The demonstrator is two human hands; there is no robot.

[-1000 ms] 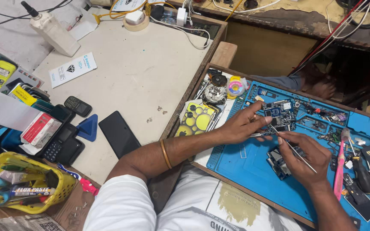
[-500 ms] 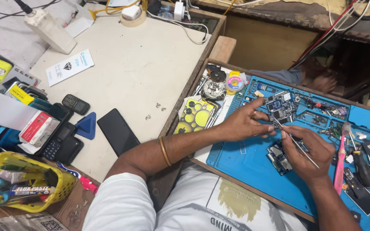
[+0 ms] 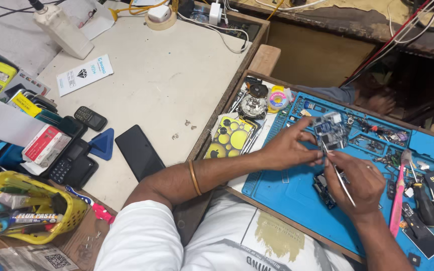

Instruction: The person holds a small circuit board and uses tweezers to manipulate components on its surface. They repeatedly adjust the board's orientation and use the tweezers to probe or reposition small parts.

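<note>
Left hand [image 3: 290,148]: reaching across the blue mat, fingers pinching a small circuit board and holding it lifted off the mat; a gold bangle [image 3: 194,177] is sitting on the forearm.
Right hand [image 3: 357,180]: gripping thin tweezers, fingers closed around the shaft; the upper tip is touching the lower edge of the board.
Circuit board [image 3: 329,131]: small, blue with metal parts, tilting between the left thumb and fingers, above the middle of the mat.
Tweezers [image 3: 341,181]: slim, silver, running up from the right palm to the board.
Blue mat [image 3: 297,195]: covering the near worktop; small parts and screws are lying in its upper trays.
Second board [image 3: 324,188]: lying flat on the mat, just below both hands, partly hidden by them.
Pink tool [image 3: 397,200]: lying lengthwise on the mat, right of the right hand.
Yellow phone case [image 3: 231,137]: resting at the mat's left edge, near the left wrist.
Black phone [image 3: 139,152]: lying face down on the pale worktop, well left of the hands.
Yellow basket [image 3: 23,208]: sitting at the far left, holding scissors and tubes.
</note>
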